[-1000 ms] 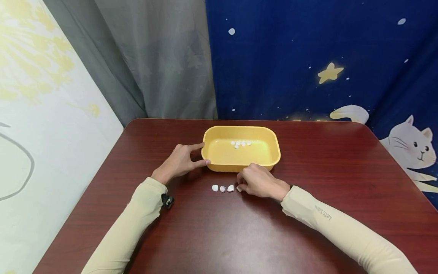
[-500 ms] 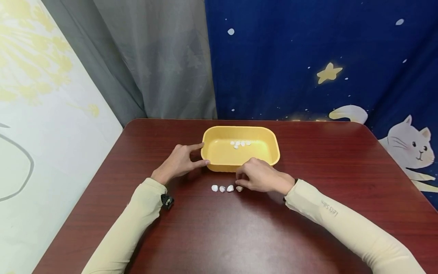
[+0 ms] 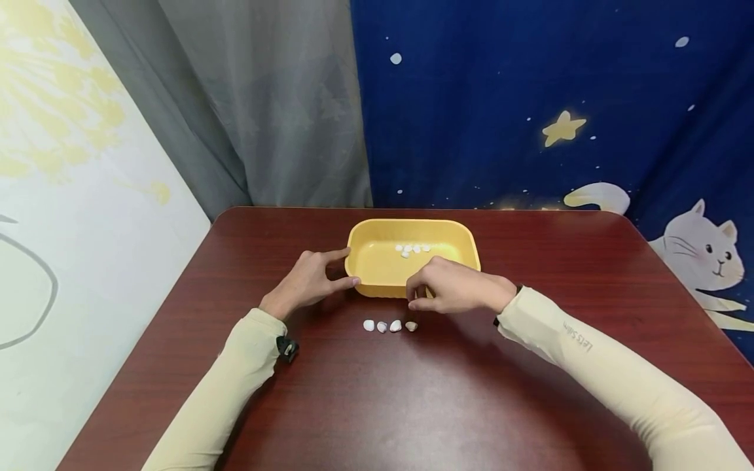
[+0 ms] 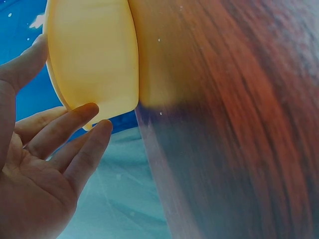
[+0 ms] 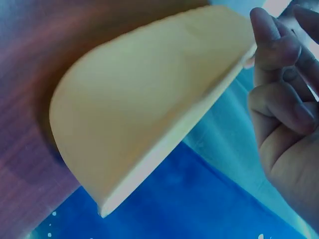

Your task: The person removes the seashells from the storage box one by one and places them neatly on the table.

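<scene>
A yellow plastic basin (image 3: pixel 377 290) stands toward the back of the table, with several small white seashells (image 3: pixel 417 248) inside. My left hand (image 3: pixel 309 279) touches the basin's left end, its thumb at the near rim and its index finger farther back. The left wrist view shows its fingertips against the basin's outer wall (image 4: pixel 94 55). In front of the basin lies a short row of seashells: white ones (image 3: pixel 368 325) at the left and a tan one (image 3: pixel 411 326) at the right end. Just above the tan shell is my right hand (image 3: pixel 450 286), its fingers loosely bent with nothing visible between them.
The dark red wooden table (image 3: pixel 377 405) extends around the basin. Behind it hang a grey curtain (image 3: pixel 288 118) and a blue curtain (image 3: pixel 471 98) with a star and a cat. A white patterned surface (image 3: pixel 88 229) lies along the left side.
My right hand has let go of the tan shell at the row's right end and risen toward the basin's near rim. My left hand stays at the basin.
</scene>
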{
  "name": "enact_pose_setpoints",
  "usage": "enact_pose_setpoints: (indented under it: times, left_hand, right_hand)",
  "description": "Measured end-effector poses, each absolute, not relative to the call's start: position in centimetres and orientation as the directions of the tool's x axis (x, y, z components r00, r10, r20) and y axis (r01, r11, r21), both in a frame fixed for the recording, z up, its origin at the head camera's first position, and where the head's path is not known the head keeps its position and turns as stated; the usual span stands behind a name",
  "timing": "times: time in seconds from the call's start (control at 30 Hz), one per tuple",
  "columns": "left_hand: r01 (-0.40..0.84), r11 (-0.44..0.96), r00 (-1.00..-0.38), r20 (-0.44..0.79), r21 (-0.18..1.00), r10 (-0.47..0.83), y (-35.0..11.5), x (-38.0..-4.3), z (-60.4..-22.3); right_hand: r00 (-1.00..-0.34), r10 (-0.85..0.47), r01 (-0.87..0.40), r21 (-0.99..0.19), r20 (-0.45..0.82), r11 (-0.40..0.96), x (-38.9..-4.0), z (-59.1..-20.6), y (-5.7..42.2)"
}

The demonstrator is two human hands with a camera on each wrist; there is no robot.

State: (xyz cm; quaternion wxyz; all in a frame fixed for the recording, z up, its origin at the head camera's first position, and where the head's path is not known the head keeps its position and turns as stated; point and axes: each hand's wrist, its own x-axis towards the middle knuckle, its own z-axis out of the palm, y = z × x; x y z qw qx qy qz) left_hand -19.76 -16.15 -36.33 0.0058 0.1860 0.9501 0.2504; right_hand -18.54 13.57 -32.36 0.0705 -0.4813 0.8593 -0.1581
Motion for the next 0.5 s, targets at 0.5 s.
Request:
enact_pose_setpoints:
  times: [0.5]
  left_hand:
    - [0.35, 0.805, -0.93, 0.073, 0.478, 0.361, -16.2, -19.7, -36.2]
  right_hand:
    - [-0.631, -0.773, -0.741, -0.345, 0.062, 0.577, -24.8, -28.4, 14.5]
